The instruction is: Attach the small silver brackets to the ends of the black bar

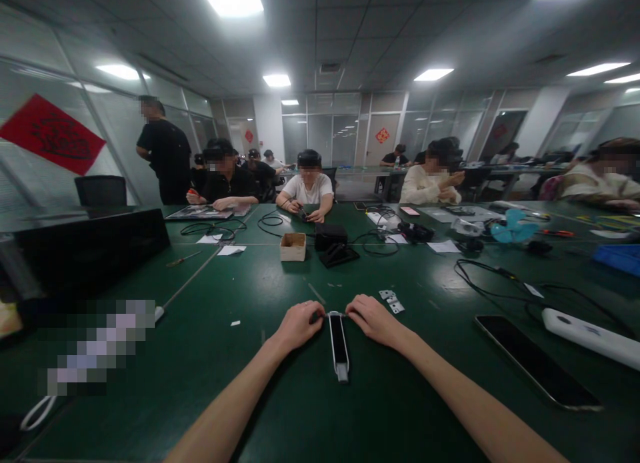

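Observation:
A slim black device with a silver-white frame (pixel 339 346) lies lengthwise on the green table (pixel 280 410), its grey tab toward me. My left hand (pixel 301 322) is closed at the left of its far end, with a small dark patch at the fingertips. At the right of that same end, my right hand (pixel 373 315) pinches with bent fingers. Both sets of fingertips meet the narrow far edge; exactly what they grip is too small to see. Just beyond my right hand are small pale plates with dark spots (pixel 391 301).
A smartphone (pixel 537 362) and a white power strip (pixel 595 333) lie right, near black cables (pixel 493 286). Ahead stand a small open box (pixel 293 248) and a black box (pixel 331 236). A black panel (pixel 90 250) stands left. Several people sit across the table, one (pixel 307 186) straight ahead.

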Demonstrator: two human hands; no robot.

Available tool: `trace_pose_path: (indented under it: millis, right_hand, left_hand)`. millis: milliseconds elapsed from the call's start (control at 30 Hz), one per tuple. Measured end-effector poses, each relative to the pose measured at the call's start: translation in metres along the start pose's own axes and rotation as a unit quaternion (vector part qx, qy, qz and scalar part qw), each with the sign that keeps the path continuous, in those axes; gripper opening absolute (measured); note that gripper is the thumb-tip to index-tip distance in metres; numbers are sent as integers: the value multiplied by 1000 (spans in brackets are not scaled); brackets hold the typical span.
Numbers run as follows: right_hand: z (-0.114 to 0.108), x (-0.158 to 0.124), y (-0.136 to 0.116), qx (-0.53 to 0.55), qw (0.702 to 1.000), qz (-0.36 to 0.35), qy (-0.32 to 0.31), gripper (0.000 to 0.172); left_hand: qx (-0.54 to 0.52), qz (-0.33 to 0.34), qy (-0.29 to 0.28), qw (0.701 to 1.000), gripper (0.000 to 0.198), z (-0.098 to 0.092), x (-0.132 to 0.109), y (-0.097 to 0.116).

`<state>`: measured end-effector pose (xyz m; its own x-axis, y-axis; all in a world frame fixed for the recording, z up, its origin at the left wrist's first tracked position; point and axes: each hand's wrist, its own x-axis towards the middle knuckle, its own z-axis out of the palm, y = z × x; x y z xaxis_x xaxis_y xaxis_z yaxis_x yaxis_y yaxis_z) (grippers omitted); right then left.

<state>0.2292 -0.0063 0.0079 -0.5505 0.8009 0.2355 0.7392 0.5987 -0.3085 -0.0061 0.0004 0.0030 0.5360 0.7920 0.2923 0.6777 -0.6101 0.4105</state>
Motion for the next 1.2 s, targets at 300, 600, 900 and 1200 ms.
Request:
trace_pose_path:
  millis: [300, 600, 900, 1200]
  right_hand:
    - [-1, 0, -3, -12, 1000, 7, 18, 22]
    - [4, -1, 1, -32, 998, -24, 40, 16]
    - [7, 0, -5, -22, 998, -30, 42, 18]
    - [9, 1, -6, -24, 998, -25, 56, 17]
  left_hand:
    - [0, -1, -5, 1000, 11, -2, 0, 1]
    - [5, 3, 2, 1000, 12, 3, 1, -2]
    - [5, -1, -3, 1000, 12, -2, 1, 2]
    - [3, -2, -4, 1000, 12, 0, 0, 0]
